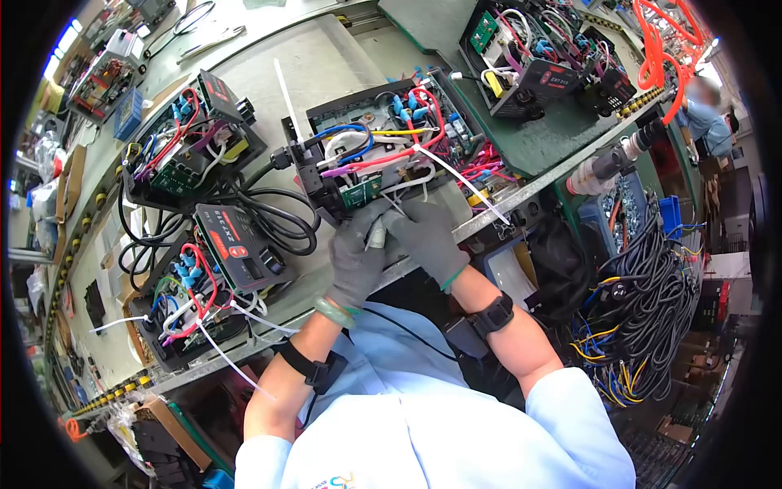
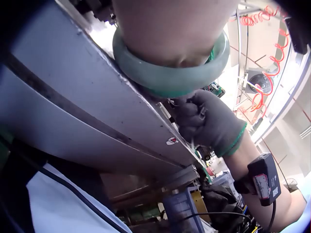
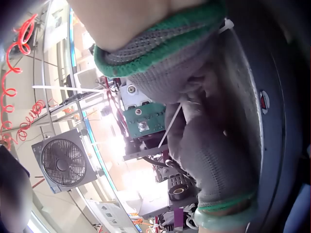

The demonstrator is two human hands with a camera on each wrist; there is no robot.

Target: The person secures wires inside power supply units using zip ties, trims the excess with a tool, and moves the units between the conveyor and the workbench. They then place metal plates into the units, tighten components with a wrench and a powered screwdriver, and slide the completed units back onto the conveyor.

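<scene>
Two grey-gloved hands meet at the table's front edge, just before an opened welding machine (image 1: 322,183) with exposed wires and a green circuit board (image 1: 358,193). The left hand (image 1: 358,253), with a jade bangle at its wrist, has its fingers curled against the right hand (image 1: 428,236). Between them they pinch a thin white cable tie (image 3: 171,124), whose strip sticks out past the gloves in the right wrist view. Much of the tie is hidden by the fingers. Another white cable tie (image 1: 460,181) stands out from the machine's red wires.
Two more opened machines, one upper (image 1: 195,138) and one lower (image 1: 236,244), stand to the left beside coiled black cables (image 1: 285,220). Others sit at the back right on a green surface (image 1: 529,138). A bundle of black cables (image 1: 652,310) hangs at the right.
</scene>
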